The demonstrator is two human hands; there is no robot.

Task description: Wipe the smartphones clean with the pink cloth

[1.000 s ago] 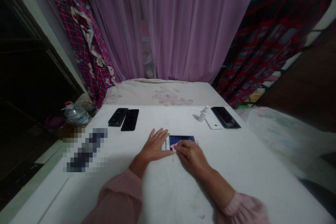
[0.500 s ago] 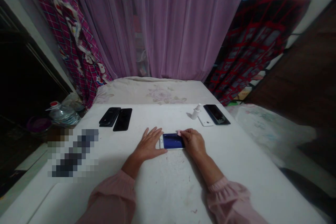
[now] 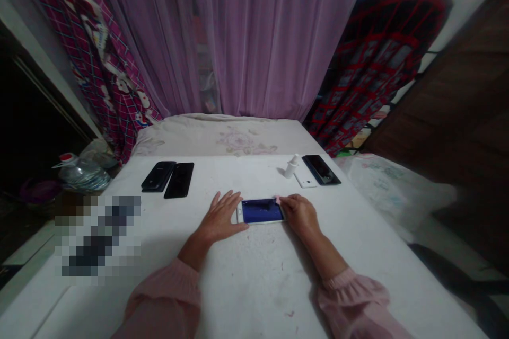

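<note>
A white smartphone (image 3: 260,212) with a blue-looking screen lies sideways on the white table in front of me. My left hand (image 3: 221,217) rests at its left end, fingers spread and thumb along the near corner, steadying the edge. Pinched in the fingertips of my right hand (image 3: 300,214) is a small pink cloth (image 3: 277,199), which touches the phone's far edge near the right end. Part of that end is hidden behind my right fingers.
A white spray bottle (image 3: 291,166) stands beside a white phone (image 3: 305,179) and a dark phone (image 3: 321,170) at the back right. Back left lie a black phone (image 3: 178,180) and dark phones (image 3: 158,176). A pixelated patch (image 3: 99,235) covers something at left.
My right hand has slid slightly right along the phone with the pink cloth, uncovering more of the screen. My left hand keeps its place at the phone's left end. The whole view has shifted a little.
</note>
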